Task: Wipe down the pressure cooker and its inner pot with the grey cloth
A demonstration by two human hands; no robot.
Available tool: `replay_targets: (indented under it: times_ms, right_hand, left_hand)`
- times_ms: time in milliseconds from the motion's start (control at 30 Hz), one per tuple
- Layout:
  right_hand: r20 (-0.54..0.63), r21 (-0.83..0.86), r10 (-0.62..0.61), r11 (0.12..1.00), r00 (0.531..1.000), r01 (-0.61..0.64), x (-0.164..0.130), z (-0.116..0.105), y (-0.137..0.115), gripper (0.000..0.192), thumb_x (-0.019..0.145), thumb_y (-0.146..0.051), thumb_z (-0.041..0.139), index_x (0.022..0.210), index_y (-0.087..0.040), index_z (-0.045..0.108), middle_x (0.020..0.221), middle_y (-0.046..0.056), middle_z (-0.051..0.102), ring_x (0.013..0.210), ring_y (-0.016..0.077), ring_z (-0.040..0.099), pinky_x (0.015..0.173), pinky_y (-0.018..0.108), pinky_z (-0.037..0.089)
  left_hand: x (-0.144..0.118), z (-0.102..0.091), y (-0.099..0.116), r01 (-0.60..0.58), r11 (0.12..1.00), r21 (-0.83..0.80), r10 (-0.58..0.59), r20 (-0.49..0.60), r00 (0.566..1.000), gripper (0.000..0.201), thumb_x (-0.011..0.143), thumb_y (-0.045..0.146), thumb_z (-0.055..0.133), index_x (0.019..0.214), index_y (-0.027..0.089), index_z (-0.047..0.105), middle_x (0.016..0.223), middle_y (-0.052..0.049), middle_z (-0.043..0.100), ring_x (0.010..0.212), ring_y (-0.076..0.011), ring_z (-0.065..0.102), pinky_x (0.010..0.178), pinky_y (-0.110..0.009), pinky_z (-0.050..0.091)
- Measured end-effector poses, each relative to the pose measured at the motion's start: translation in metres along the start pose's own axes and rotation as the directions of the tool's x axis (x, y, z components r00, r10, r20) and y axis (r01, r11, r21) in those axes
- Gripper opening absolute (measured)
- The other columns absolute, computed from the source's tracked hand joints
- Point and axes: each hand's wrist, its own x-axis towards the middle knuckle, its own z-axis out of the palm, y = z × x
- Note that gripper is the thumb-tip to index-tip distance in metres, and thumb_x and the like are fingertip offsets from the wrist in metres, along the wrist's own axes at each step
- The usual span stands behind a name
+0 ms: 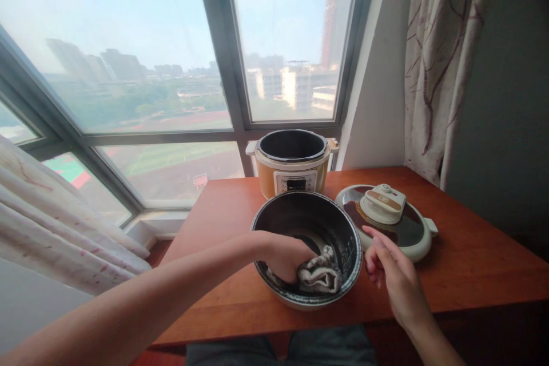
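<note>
A black inner pot point(300, 214) with speckled rim stands at the table's front, its mouth tilted toward me. My left hand point(289, 260) reaches down inside it, closed on a folded grey-and-white cloth point(321, 275) that lies against the near right inner wall. The pot's side hides those fingertips. Just right of the rim is my right hand point(392, 274), holding nothing. Its index finger points out toward the pot and the other fingers curl loosely; I cannot tell whether it touches the rim.
Behind the pot stands an electric pressure cooker body point(266, 174) with a control panel. Its round lid point(418, 234) lies on the right, knob upward. The wooden table point(214, 223) reaches to the window, and a curtain point(433, 68) hangs at the right.
</note>
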Motion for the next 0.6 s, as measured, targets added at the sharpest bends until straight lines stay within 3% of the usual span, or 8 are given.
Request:
replay_targets:
  times_ms: [100,167,233,300,367,433,500,600]
  right_hand:
    - [0.027,0.002,0.042,0.999,0.999,-0.043,-0.020,0.006,0.006,0.084,0.078,-0.067,0.072,0.143,-0.015,0.056,0.055,-0.003,0.057,0.045,0.0151,0.047,0.039,0.025,0.035]
    - [0.044,-0.005,0.040,0.999,0.998,-0.040,-0.024,0.012,0.010,0.088,0.079,-0.064,0.072,0.150,-0.016,0.050,0.069,0.002,0.069,0.051,0.0174,0.054,0.043,0.027,0.041]
    - [0.037,-0.015,0.005,1.000,0.999,-0.005,-0.023,0.017,0.013,0.085,0.083,-0.063,0.070,0.152,-0.017,0.048,0.095,0.009,0.077,0.068,0.0225,0.066,0.056,0.031,0.052]
    - [0.015,-0.035,-0.035,0.999,0.999,0.035,-0.018,0.020,0.017,0.079,0.085,-0.063,0.067,0.149,-0.018,0.053,0.120,0.013,0.074,0.097,0.0295,0.070,0.077,0.036,0.057]
    - [-0.013,-0.065,-0.070,0.996,0.997,0.069,-0.015,0.019,0.020,0.073,0.086,-0.062,0.065,0.144,-0.019,0.059,0.133,0.013,0.069,0.120,0.0325,0.064,0.096,0.039,0.053]
    - [-0.025,-0.096,-0.088,0.992,0.996,0.085,-0.013,0.017,0.022,0.069,0.087,-0.060,0.064,0.143,-0.018,0.060,0.136,0.012,0.067,0.126,0.0321,0.060,0.102,0.039,0.049]
    - [-0.019,-0.127,-0.080,0.989,0.997,0.077,-0.012,0.014,0.023,0.072,0.088,-0.058,0.063,0.146,-0.017,0.057,0.124,0.012,0.073,0.110,0.0305,0.067,0.093,0.039,0.054]
    - [0.012,-0.155,-0.046,0.987,0.999,0.047,-0.012,0.014,0.021,0.076,0.088,-0.055,0.061,0.151,-0.014,0.051,0.084,0.006,0.075,0.069,0.0228,0.065,0.065,0.033,0.053]
  left_hand:
    - [0.005,0.001,0.006,0.009,0.997,-0.070,-0.015,-0.080,0.997,0.034,0.073,0.013,0.064,0.106,0.020,0.066,0.094,-0.004,0.071,0.081,-0.0191,0.062,0.074,-0.027,0.049]
    - [0.013,0.003,0.010,0.029,0.988,-0.150,-0.048,-0.128,0.991,0.032,0.072,0.015,0.065,0.104,0.019,0.066,0.091,-0.002,0.070,0.079,-0.0180,0.061,0.072,-0.026,0.049]
    - [0.023,0.006,0.013,0.055,0.968,-0.246,-0.106,-0.200,0.974,0.030,0.069,0.017,0.068,0.099,0.018,0.067,0.089,-0.001,0.068,0.079,-0.0181,0.060,0.072,-0.026,0.049]
    - [0.037,0.010,0.016,0.069,0.918,-0.391,-0.194,-0.291,0.937,0.029,0.065,0.017,0.071,0.095,0.018,0.068,0.088,-0.001,0.068,0.081,-0.0192,0.061,0.074,-0.027,0.049]
    - [0.051,0.013,0.016,0.045,0.796,-0.603,-0.323,-0.362,0.874,0.026,0.063,0.015,0.073,0.089,0.017,0.069,0.085,-0.001,0.069,0.080,-0.0201,0.062,0.074,-0.029,0.051]
    - [0.063,0.014,0.013,-0.025,0.586,-0.810,-0.483,-0.375,0.791,0.022,0.064,0.016,0.073,0.086,0.015,0.069,0.080,-0.003,0.069,0.077,-0.0213,0.064,0.073,-0.031,0.053]
    - [0.072,0.011,0.006,-0.099,0.413,-0.905,-0.622,-0.360,0.695,0.021,0.072,0.019,0.070,0.092,0.014,0.067,0.081,-0.005,0.070,0.077,-0.0227,0.067,0.071,-0.033,0.056]
    - [0.079,0.002,-0.006,-0.146,0.371,-0.917,-0.725,-0.384,0.572,0.025,0.084,0.021,0.058,0.107,0.014,0.062,0.094,-0.011,0.072,0.086,-0.0240,0.070,0.075,-0.033,0.057]
